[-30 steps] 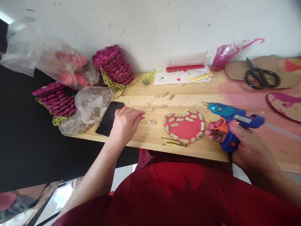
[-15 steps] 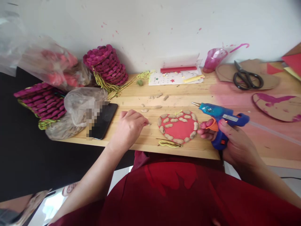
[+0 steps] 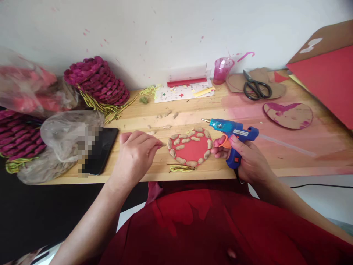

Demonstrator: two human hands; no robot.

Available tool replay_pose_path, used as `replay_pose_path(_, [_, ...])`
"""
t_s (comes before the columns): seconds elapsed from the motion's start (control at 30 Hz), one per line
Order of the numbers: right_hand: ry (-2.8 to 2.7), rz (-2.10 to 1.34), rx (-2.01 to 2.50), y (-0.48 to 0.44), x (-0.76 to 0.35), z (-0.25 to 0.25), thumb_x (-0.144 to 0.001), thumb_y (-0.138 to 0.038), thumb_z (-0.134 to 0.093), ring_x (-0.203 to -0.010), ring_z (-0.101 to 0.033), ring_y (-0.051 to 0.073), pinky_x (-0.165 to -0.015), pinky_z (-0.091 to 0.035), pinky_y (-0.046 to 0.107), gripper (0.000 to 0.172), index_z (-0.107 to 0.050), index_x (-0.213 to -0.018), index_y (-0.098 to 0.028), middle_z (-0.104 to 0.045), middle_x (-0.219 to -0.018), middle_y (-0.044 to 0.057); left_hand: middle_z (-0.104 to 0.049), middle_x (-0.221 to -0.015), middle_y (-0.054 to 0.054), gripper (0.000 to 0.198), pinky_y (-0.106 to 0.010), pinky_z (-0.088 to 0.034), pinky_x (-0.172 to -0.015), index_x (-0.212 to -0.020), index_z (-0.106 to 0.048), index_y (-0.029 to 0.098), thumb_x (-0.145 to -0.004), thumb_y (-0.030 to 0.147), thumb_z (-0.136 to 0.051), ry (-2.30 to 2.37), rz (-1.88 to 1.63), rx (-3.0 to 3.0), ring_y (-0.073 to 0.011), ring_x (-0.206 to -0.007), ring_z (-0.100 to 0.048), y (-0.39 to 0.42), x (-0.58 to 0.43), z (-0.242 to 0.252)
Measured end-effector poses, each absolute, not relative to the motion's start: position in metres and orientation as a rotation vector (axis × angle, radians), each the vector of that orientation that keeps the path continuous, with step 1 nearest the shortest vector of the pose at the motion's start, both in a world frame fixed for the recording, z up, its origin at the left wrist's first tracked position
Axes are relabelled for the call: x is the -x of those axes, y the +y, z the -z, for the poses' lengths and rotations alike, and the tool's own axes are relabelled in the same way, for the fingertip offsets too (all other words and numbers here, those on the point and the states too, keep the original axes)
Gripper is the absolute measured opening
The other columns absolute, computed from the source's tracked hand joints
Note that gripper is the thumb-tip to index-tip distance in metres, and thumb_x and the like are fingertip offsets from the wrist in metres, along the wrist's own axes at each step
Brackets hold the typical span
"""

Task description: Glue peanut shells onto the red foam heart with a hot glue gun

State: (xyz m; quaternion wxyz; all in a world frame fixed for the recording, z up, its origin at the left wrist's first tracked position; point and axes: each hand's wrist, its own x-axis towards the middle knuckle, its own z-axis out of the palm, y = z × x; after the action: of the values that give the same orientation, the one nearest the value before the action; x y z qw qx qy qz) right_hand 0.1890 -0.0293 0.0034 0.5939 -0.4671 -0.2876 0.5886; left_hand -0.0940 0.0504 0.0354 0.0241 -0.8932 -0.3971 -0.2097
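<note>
My left hand [image 3: 135,154] is closed in a pinch, with a small peanut [image 3: 163,144] at its fingertips, just left of a red paper heart [image 3: 194,151]. Peanuts line the heart's edge, and several more form an inner row across its upper part. My right hand [image 3: 249,156] grips a blue hot glue gun [image 3: 224,126], fingers at its orange trigger. The gun's metal nozzle points left, above the heart's upper right edge. A clear glue stick [image 3: 286,144] sticks out from its back. Loose peanuts [image 3: 167,127] lie on the table beyond my left hand.
A phone [image 3: 103,151], plastic bags [image 3: 68,134] and purple woven pieces [image 3: 96,81] occupy the left. Yellow and brown strands [image 3: 180,168] lie below the heart. Behind are printed paper [image 3: 179,92] and a pink-stained cup [image 3: 223,70]. Scissors [image 3: 257,90] rest on cardboard; a painted cardboard heart [image 3: 288,116] lies right.
My left hand has moved right with the peanut, closer to the red heart's left edge. The glue gun has shifted slightly left over the heart. The camera view has turned right.
</note>
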Motion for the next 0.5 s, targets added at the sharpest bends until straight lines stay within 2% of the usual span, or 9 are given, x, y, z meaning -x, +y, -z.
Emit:
replay_pose_path(0.1, [-0.666, -1.356, 1.087, -0.029, -0.189, 0.0, -0.081, -0.05, -0.078, -0.081, -0.075, 0.022, -0.065, -0.06, 0.03, 0.029, -0.072, -0.08, -0.021, -0.074, -0.087, 0.006, -0.076, -0.089, -0.002, 0.011, -0.041, -0.035, -0.085, -0.088, -0.073, 0.023, -0.095, 0.023, -0.064, -1.104, 0.676, 2.852, -0.0218, -0.088, -0.064, 0.046, 0.062, -0.044])
replay_pose_path(0.27, [-0.661, -1.345, 1.089, -0.029, -0.188, -0.001, -0.081, -0.049, -0.078, -0.08, -0.075, 0.022, -0.065, -0.06, 0.031, 0.026, -0.073, -0.079, -0.023, -0.075, -0.085, 0.005, -0.073, -0.081, -0.005, 0.018, -0.043, -0.034, -0.082, -0.082, -0.071, 0.019, -0.095, 0.016, -0.06, -1.015, 0.474, 2.912, -0.0239, -0.086, -0.06, 0.043, 0.016, -0.045])
replay_pose_path(0.5, [-0.653, -1.366, 1.071, -0.03, -0.189, -0.003, -0.08, -0.049, -0.079, -0.074, -0.074, 0.02, -0.065, -0.06, 0.032, 0.029, -0.073, -0.082, -0.02, -0.075, -0.09, 0.006, -0.069, -0.075, -0.007, 0.018, -0.043, -0.035, -0.079, -0.078, -0.069, 0.018, -0.093, 0.015, -0.06, -1.009, 0.38, 2.869, -0.0252, -0.082, -0.058, 0.043, 0.005, -0.034])
